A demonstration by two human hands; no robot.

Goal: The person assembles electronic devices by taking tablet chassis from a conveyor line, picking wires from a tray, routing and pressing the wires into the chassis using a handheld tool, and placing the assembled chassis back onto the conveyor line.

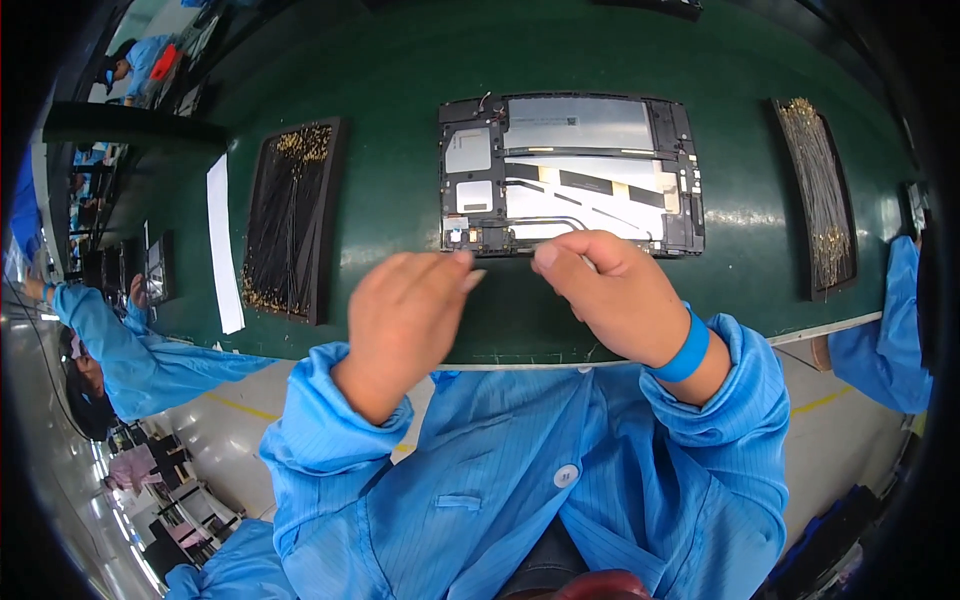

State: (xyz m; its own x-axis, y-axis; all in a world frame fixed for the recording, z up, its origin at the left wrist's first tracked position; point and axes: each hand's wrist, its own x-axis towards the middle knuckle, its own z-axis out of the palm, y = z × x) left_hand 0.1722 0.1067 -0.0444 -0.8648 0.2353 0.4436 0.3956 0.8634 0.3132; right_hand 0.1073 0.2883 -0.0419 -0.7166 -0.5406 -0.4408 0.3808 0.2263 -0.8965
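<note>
- Fingers of the left hand (pixel 400 310) curl inward; those of the right hand (pixel 610 295) bend thumbward. Whether either pinches anything, I cannot tell.
- Opened device (pixel 575 140) lies just beyond both hands on the tabletop (pixel 390 170), inner side up, seemingly so its parts stay reachable.
- Black cables (pixel 290 220) and grey cables (pixel 820 190) flank it, probably for easy reach.

The green table (pixel 390 150) carries an opened device (pixel 575 170), 2 cable trays (pixel 328 220) and a white strip (pixel 225 250).
</note>
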